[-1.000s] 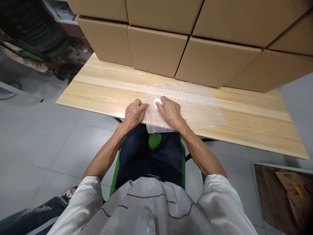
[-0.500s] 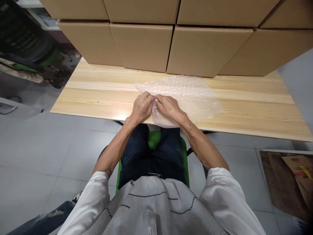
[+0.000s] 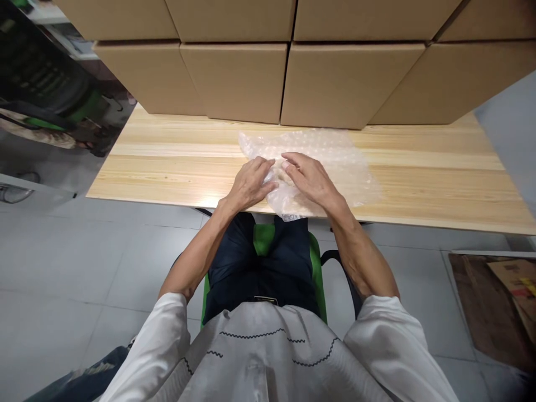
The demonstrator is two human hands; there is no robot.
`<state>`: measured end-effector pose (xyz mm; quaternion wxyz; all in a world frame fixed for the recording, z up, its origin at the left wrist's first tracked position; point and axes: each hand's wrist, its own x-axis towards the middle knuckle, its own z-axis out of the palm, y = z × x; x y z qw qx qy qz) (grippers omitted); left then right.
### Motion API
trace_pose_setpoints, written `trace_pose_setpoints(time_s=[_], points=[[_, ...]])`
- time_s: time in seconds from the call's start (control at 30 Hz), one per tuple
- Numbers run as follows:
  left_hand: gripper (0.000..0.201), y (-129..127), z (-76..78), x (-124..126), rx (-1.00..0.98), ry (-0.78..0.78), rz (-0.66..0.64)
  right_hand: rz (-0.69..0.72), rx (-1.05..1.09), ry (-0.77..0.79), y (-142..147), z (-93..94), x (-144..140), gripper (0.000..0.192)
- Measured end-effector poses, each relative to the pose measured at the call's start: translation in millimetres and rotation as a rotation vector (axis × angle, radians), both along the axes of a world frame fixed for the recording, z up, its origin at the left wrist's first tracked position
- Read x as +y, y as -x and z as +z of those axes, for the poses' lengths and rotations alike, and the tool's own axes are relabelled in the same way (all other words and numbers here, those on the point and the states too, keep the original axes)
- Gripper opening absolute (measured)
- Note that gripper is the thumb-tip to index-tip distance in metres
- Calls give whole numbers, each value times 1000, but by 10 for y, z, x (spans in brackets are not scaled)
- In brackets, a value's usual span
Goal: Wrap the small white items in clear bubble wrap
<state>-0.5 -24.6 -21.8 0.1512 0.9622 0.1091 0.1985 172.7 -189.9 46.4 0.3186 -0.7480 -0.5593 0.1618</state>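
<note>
The sheet of bubble wrap (image 3: 322,162) lies on the wooden bench (image 3: 176,162), right of centre, with its long axis running left to right along the bench. Its near left part is gathered up into a crumpled bundle that reaches to the near edge of the bench and hangs a little past it. The rest spreads flat toward the right and far side.

A row of cardboard boxes (image 3: 234,78) stands along the far side of the bench, stacked at least two high; the far edge of the wrap lies just short of them. Nothing else rests on the bench. On the floor at the right lies flattened brown cardboard (image 3: 498,301), and a green chair seat (image 3: 263,240) shows between the person's legs.

The left hand (image 3: 251,184) rests on the left side of the bundle, fingers curled down onto the plastic and pressing it. The right hand (image 3: 310,178) lies on top of the bundle from the right, fingers stretched left, their tips close to those of the left hand. Both hands hold the folded wrap between them; whatever is inside the bundle cannot be seen.
</note>
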Motion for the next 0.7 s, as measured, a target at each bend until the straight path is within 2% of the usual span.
trace_pose_setpoints(time_s=[0.1,0.2,0.3,0.4,0.47,0.53,0.7], points=[[62,-46,1,14,31,2,-15,72,-168,31,165,197,-144,50],[62,-66,-30,19,74,-21,0,187,-232,105,377,230,-201,48],[69,-42,-77,19,116,-45,46,194,-172,110,512,54,-214,48],[87,26,-83,37,133,-3,39,181,-113,58,516,-195,-235,49],[98,91,-28,72,131,70,-12,170,-129,26,488,-317,-252,48],[99,162,79,124,137,176,-71,132,-183,25,485,-370,-263,46],[78,285,381,258,203,468,-137,62,-402,120,647,-283,-254,42]])
